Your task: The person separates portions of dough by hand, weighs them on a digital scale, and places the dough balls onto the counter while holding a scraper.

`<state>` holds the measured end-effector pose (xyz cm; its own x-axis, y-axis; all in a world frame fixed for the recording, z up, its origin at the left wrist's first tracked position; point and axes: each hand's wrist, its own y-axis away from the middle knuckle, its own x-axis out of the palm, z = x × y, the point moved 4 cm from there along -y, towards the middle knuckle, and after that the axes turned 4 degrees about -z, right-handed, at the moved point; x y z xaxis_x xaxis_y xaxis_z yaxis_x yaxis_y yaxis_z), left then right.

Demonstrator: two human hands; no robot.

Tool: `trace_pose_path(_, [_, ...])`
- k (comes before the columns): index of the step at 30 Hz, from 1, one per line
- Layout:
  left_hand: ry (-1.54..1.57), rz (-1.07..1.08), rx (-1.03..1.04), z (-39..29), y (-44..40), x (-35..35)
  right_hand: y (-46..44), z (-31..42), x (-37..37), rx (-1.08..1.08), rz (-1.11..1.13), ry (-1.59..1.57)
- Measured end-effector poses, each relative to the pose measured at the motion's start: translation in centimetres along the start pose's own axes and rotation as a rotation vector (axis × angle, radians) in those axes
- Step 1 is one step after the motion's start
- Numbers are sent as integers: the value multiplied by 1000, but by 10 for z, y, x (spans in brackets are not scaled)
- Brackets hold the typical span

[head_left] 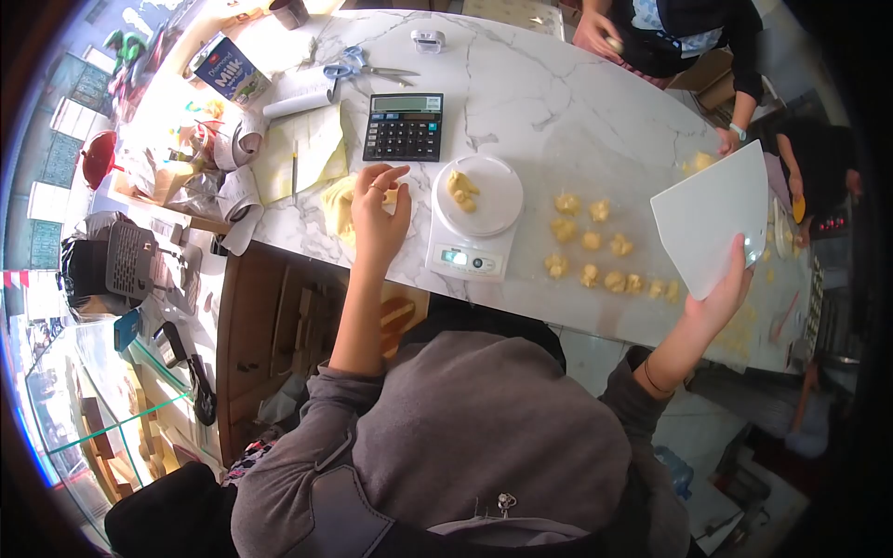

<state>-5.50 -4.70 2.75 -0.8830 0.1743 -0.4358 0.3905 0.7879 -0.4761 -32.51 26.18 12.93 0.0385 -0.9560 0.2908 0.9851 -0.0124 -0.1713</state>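
Observation:
My right hand [721, 290] grips the lower edge of a large white flat dough scraper [714, 219], holding it raised over the right part of the table. My left hand [381, 206] hovers between the calculator and the scale, fingers loosely bent and apart, with nothing visible in it. Beside its wrist lies a yellow cloth or dough-like mass [339, 210], partly hidden. A piece of dough [462, 190] rests on the round plate of the white kitchen scale [470, 256], whose display is lit. Several small dough lumps [592, 241] sit in rough rows right of the scale.
A black calculator [403, 128], blue-handled scissors [372, 71], papers [302, 153] and a milk carton [229, 70] occupy the left of the marble table [521, 93]. Across it, another person's hand [595, 35] holds something small. More dough lies beyond the scraper.

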Motion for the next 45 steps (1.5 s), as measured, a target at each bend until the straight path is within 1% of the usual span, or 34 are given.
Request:
trace_pose_path(4, [36, 66, -49, 4, 1, 8, -4, -3, -1, 17, 20, -49])
trace_pose_path(7, [55, 291, -68, 2, 3, 28, -3, 1, 0, 18, 34, -20])
trace_pose_path(8, [-14, 352, -48, 6, 3, 36, -5, -1, -3, 47, 55, -43])
trace_pose_path(10, [-72, 364, 8, -1, 1, 43, -16, -4, -18, 103, 92, -94])
trace_pose_path(12, [-141, 395, 72, -6, -2, 52, -29, -12, -48, 245, 155, -288])
trace_pose_path(13, [-152, 418, 70, -5, -4, 56, -31, -10, -58, 307, 184, -386])
trace_pose_path(16, [-181, 479, 67, -9, -2, 66, -29, 4, -92, 331, 97, -323])
trace_pose_path(19, [-147, 510, -6, 2, 1, 75, -23, 15, -136, 300, 58, -311])
trace_pose_path(20, [-103, 486, -29, 7, 1, 76, -19, 14, -148, 310, 24, -312])
trace_pose_path(23, [-100, 522, 53, -3, -4, 74, -2, 14, -179, 324, -76, -300])
trace_pose_path(25, [-42, 553, 43, -11, -5, 74, 9, 9, -188, 334, -126, -272])
trace_pose_path(26, [-18, 551, 112, -10, -6, 75, 13, 6, -190, 342, -143, -290])
trace_pose_path(29, [-15, 567, 133, -19, -6, 72, 21, -21, -220, 476, 77, -586])
trace_pose_path(30, [-17, 544, 125, -22, -5, 70, 29, -13, -198, 480, 198, -612])
trace_pose_path(32, [-27, 496, 101, -25, -1, 66, 36, -30, -217, 591, 278, -686])
trace_pose_path(33, [-19, 507, 94, -23, -1, 65, 42, -45, -226, 645, 323, -728])
trace_pose_path(34, [-12, 518, 82, -20, 0, 63, 54, -50, -224, 522, 349, -600])
trace_pose_path(37, [23, 479, 21, -17, -1, 58, 76, -51, -205, 709, 222, -518])
trace_pose_path(39, [55, 414, -39, -32, -4, 48, 79, -61, -193, 799, 272, -586])
trace_pose_path(40, [113, 407, -103, -40, -4, 44, 81, -64, -186, 846, 296, -618])
trace_pose_path(43, [255, 655, -181, -68, 12, 45, 77, -76, -160, 919, 265, -642])
trace_pose_path(45, [383, 974, -260, -85, 43, 62, 74, -85, -147, 968, 236, -676])
